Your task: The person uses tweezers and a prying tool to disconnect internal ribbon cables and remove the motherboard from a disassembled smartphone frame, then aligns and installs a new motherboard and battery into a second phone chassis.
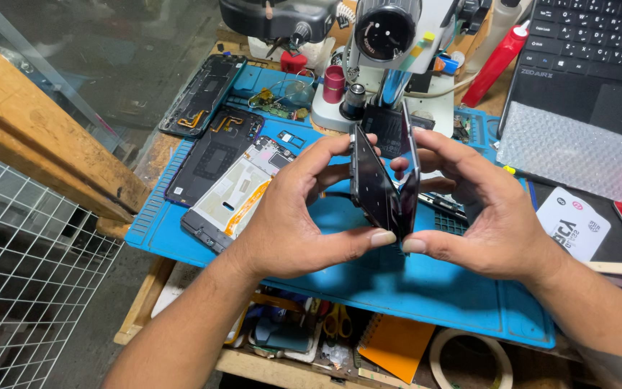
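Fingers of both hands pinch two thin black glossy phone panels, held on edge above the blue silicone work mat (426, 288).

The left hand (289, 216) curls round the left panel (370, 184), thumb at its lower edge, fingertips at the top; the right hand (487, 216) grips the right panel (406, 162) likewise. The panels meet at the bottom and splay apart at the top. On the mat, left of the hands, lie an opened phone frame with an orange ribbon cable (235, 194) and a black phone back cover (214, 155). Beyond the mat stands a white microscope (390, 43).
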